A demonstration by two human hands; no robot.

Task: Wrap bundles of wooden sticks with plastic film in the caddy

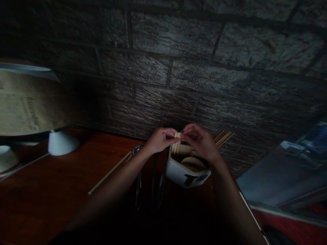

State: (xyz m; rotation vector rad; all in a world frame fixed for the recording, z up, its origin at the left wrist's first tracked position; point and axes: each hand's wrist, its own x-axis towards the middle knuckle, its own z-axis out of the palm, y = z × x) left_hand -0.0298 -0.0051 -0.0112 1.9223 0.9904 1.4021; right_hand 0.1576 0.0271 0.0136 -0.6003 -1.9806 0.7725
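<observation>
Just below the middle of the frame, the left hand (163, 140) has its thumb and fingers closed on the upper end of a row of pale wooden sticks (175, 147). These stand in the left part of a white container (178, 172), which has dark marks on its front. The right hand (200, 139) meets them from the other side, thumb and fingertips bunched close at their top; whether it clamps them I cannot tell. More thin sticks (224, 137) lean out at the right, behind the right wrist.

Left of the container, a shiny ladle (138, 148) and a long pale stick (109, 173) lie on the brown table (63, 177). A printed brown shape (28, 102) fills the left edge above a white cone (61, 143). A dark brick wall (153, 64) spans the upper frame.
</observation>
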